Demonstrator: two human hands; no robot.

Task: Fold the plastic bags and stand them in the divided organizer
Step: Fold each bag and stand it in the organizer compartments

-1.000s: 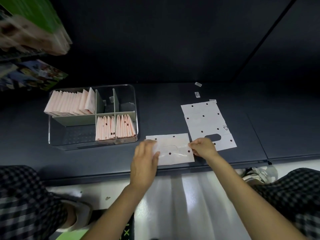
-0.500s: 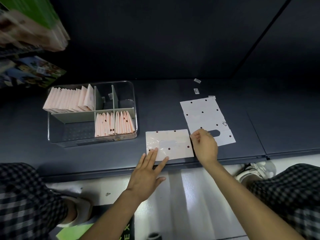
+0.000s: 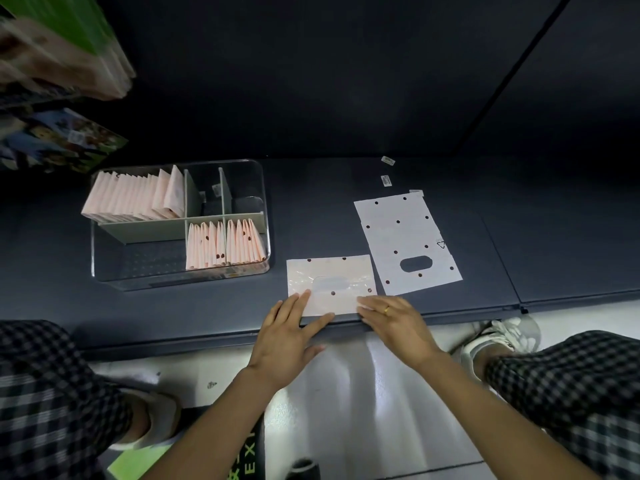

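A half-folded pale pink dotted plastic bag [image 3: 330,280] lies flat near the front edge of the dark shelf. My left hand [image 3: 289,336] presses flat on its near left corner with straight fingers. My right hand [image 3: 393,318], wearing a ring, rests with straight fingers on its near right corner. A second, unfolded dotted bag [image 3: 407,240] with a handle hole lies just to the right. The clear divided organizer [image 3: 104,271] stands to the left, holding several folded bags [image 3: 135,197] upright in the back left compartment and more folded bags [image 3: 225,245] in two front right compartments.
Two small labels [image 3: 388,171] lie on the shelf behind the flat bag. Colourful packages [image 3: 59,140] hang at the upper left. The shelf's front edge [image 3: 207,341] runs just under my hands; my checked trouser legs and shoes are below.
Both hands slid toward me along the folded bag, from its upper sides to its near corners. My left hand came off the bag's left edge and now presses the near left corner.
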